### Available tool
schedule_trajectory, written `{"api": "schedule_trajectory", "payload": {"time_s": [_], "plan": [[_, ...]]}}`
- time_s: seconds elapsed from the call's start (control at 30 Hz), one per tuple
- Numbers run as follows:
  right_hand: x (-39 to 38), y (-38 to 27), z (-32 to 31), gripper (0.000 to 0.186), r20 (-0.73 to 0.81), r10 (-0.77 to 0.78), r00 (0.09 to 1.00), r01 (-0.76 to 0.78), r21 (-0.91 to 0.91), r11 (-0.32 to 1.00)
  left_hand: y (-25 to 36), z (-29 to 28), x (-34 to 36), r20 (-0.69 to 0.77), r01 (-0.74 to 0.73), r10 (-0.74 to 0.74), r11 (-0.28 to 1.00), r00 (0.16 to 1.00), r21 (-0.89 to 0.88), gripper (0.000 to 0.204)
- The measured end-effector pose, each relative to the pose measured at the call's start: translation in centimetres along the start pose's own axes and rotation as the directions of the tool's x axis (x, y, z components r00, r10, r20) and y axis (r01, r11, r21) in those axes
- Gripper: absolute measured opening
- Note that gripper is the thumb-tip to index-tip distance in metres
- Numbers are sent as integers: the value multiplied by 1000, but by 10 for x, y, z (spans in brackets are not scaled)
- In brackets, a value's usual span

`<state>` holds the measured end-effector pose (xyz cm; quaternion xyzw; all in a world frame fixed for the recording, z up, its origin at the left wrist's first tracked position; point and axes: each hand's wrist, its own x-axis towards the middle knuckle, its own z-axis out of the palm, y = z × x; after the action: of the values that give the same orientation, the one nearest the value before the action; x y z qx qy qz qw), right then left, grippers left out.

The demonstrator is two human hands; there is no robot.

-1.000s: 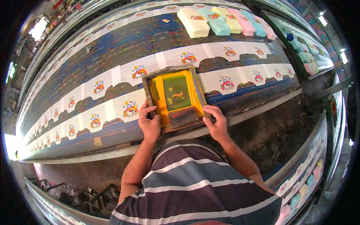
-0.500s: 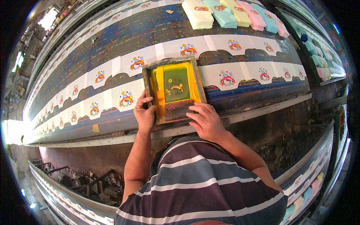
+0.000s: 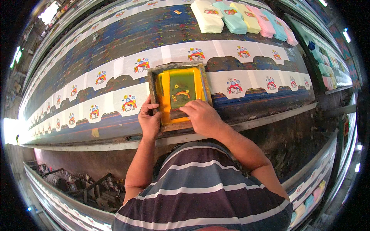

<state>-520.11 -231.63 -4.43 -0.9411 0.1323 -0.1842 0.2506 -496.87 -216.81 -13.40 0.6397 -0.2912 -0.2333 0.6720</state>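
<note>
A wooden-framed printing screen (image 3: 152, 85) lies over the white pieces at the table's near edge. Its mesh (image 3: 183, 81) looks green, with a small rainbow and flower design and thick yellow ink (image 3: 165, 85) along the sides. My left hand (image 3: 149, 120) grips the frame's lower left side, thumb and fingers closed round the wood. Inside the frame, near its lower end, sits a dark squeegee (image 3: 176, 113). Fingers of my right hand (image 3: 204, 117) are closed over its right part and partly hide it.
Rows of white cut pieces (image 3: 234, 82) printed with a colourful cartoon rainbow motif run along the dark, paint-flecked table (image 3: 135, 36). Folded stacks of cloth (image 3: 207, 17) in white, blue, yellow and pink stand at the far right. Another table (image 3: 61, 202) is behind me.
My right hand has moved left and slightly away from me, from spread fingers at the squeegee's right end to a grip on it. My left hand keeps its hold on the frame.
</note>
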Motion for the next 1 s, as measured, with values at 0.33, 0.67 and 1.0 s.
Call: {"api": "schedule_trajectory", "payload": {"time_s": [0.33,0.67,1.0], "plan": [[-8,2,-7,44,36,30,999,-35,137,990,-5,0,4,-48,-3,6,998,999,67,31],[-7,20,22,45,-82,-69,994,58,-128,990,32,-4,21,22,1,-10,932,1000,362,59],[103,77,1,48,-195,-71,978,46,-130,990,38,-2,23,47,73,-86,969,995,234,69]]}}
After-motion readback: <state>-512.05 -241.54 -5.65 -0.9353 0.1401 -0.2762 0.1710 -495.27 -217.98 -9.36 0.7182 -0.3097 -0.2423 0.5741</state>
